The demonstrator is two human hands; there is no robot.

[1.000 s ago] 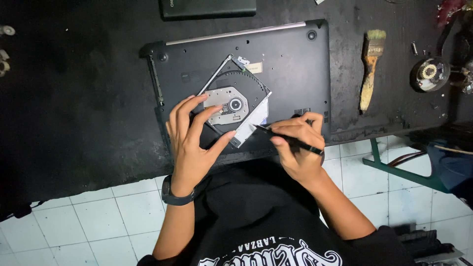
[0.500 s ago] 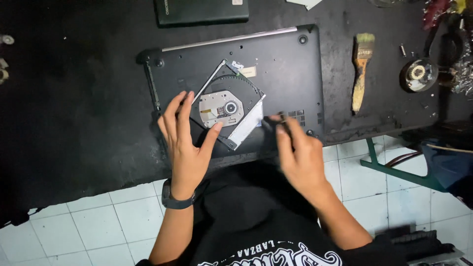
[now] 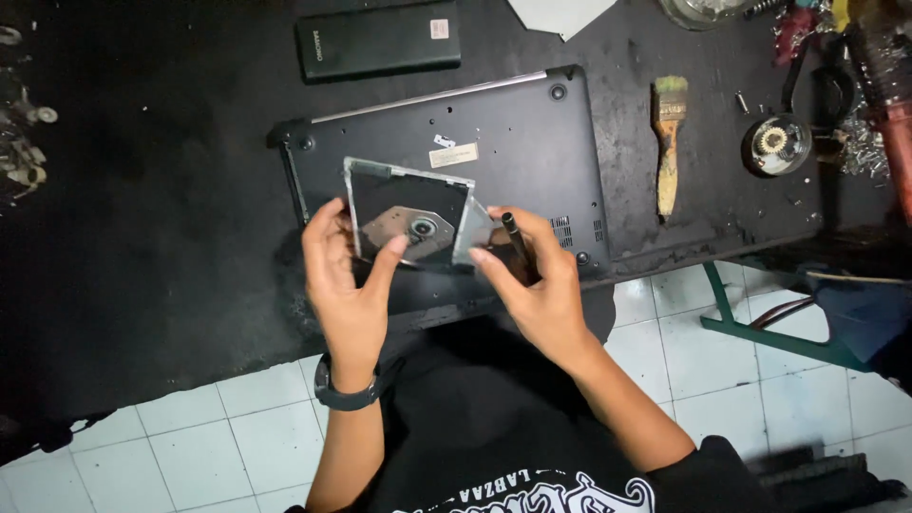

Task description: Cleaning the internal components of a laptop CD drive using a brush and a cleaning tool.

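The drive [image 3: 410, 217], a thin square optical unit with a silver hub on its dark tray, is held up over the laptop [image 3: 532, 161], which lies bottom-up on the black table [image 3: 142, 237]. The left hand [image 3: 347, 285] pinches its near-left edge, thumb on top and fingers behind. The right hand [image 3: 537, 285] takes the near-right corner with its fingertips while a dark screwdriver [image 3: 513, 242] stays tucked under the same fingers. So both grips are closed on the drive, the right one sharing with the tool.

It looks light and stiff, with thin metal edges and an exposed hub that seems delicate; the outer rim looks the safest place to hold, away from the hub and lens.

Beyond the right hand, a paintbrush [image 3: 668, 142] lies on the table, and farther right a round tin [image 3: 776, 144] of small parts. Ahead of the left hand sits a flat black box [image 3: 378, 40]. Nothing stands between the hands and the laptop.
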